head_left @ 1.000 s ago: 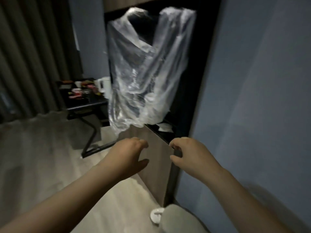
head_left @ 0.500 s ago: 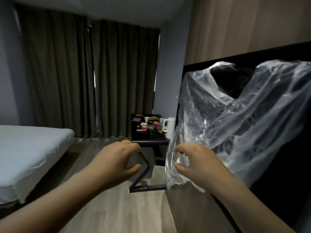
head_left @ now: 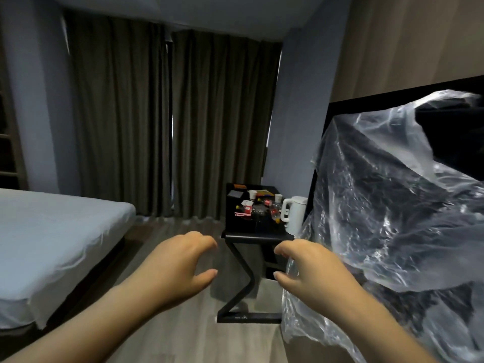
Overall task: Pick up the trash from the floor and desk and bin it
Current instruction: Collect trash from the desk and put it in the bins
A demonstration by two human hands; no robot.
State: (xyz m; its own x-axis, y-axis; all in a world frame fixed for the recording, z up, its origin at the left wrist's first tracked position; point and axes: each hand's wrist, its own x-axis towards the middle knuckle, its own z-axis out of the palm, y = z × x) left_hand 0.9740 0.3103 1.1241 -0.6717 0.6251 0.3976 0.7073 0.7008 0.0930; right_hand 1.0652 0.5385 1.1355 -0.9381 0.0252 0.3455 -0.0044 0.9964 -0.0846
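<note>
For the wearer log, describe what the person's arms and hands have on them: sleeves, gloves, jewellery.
Nothing worn shows. The left hand and right hand are bare, with no gloves, rings or watch visible. The left forearm and right forearm are uncovered to the frame's lower edge, so no sleeve or cuff appears. Thumbnails look short and plain. Dim light could hide fine detail.

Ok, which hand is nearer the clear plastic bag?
Right. The right hand sits at the lower left edge of the clear plastic bag, overlapping it; contact is unclear. The left hand is apart from it, further left, over the floor.
</note>
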